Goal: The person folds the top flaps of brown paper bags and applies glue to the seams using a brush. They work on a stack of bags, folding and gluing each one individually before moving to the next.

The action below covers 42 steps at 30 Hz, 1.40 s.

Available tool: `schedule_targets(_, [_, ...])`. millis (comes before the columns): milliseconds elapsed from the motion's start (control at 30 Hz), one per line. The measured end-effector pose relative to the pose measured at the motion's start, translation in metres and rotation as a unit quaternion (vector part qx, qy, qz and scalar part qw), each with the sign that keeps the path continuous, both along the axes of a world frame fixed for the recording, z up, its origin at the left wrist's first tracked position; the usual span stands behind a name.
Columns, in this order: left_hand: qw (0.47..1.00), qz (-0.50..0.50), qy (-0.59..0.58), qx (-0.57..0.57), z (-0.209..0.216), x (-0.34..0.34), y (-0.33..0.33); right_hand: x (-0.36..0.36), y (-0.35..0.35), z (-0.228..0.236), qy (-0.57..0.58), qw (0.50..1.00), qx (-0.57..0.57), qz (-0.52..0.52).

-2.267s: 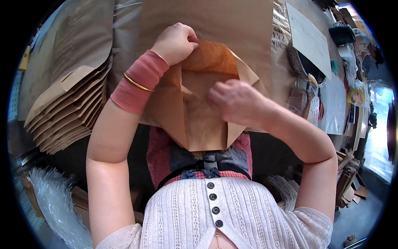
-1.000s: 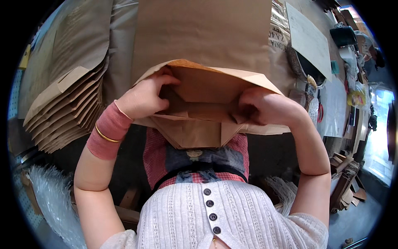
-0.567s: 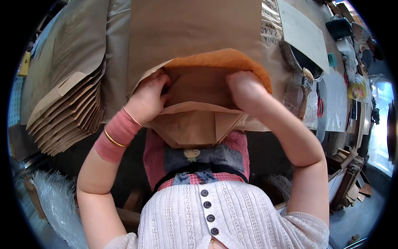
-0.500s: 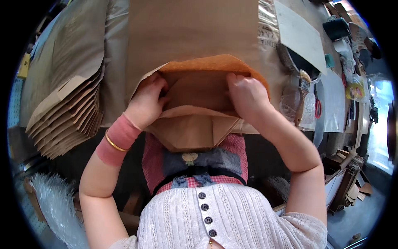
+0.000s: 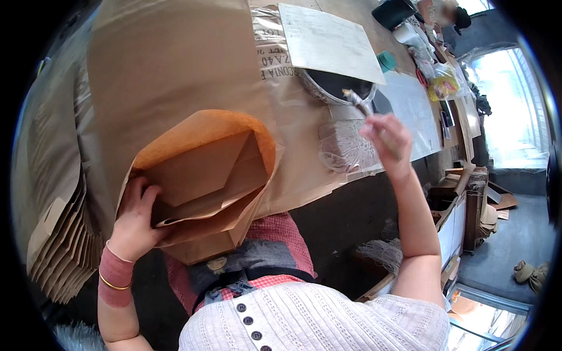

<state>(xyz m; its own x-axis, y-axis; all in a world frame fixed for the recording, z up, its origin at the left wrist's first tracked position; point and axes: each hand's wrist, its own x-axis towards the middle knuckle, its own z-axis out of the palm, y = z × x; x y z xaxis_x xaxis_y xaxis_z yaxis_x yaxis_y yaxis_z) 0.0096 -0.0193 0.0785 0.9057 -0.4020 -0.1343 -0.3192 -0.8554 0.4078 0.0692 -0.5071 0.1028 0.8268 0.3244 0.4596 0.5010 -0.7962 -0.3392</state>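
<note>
A brown paper bag (image 5: 205,175) lies on the table with its open end toward me, the bottom folds showing inside. My left hand (image 5: 137,213) grips the bag's lower left edge and holds the mouth open. My right hand (image 5: 386,137) is raised over the table to the right, shut on a brush (image 5: 357,100) whose tip is at the rim of a dark round bowl (image 5: 336,88).
A stack of flat brown bags (image 5: 58,251) lies at the left. Brown paper (image 5: 175,64) covers the table. A pale sheet (image 5: 328,41) lies over the bowl, a clear plastic piece (image 5: 345,149) beside it. Clutter and another person (image 5: 451,14) are at the far right.
My right hand has left the bag's mouth and gone right to the bowl, now holding the brush. My left hand alone keeps the bag open.
</note>
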Motion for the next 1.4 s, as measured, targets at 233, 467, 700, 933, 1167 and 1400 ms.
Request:
schedule_targets(233, [0.999,0.02,-0.001,0.026,0.003,-0.005,-0.005,0.092,-0.011,-0.022,0.189,0.949,0.185,-0.172])
schedule_targets(467, [0.997,0.036,-0.001,0.069,0.003,-0.014,-0.004,0.074,-0.016,0.013,0.191,0.928,0.288,-0.137])
schedule_targets(700, [0.994,0.018,-0.063,0.088,0.002,-0.015,-0.01,0.072,-0.046,0.042,0.31,0.936,0.166,-0.006])
schedule_targets(933, [0.992,0.036,-0.09,0.078,0.023,-0.019,-0.021,0.077,-0.042,0.021,0.151,0.752,0.637,-0.07])
schedule_targets(1167, [0.993,0.048,-0.046,-0.093,0.007,-0.013,0.008,-0.052,0.218,0.033,0.205,0.856,0.472,0.058])
schedule_targets(1400, [0.984,0.083,0.007,-0.156,-0.007,-0.017,0.007,-0.034,0.326,-0.041,0.334,0.83,0.444,0.054])
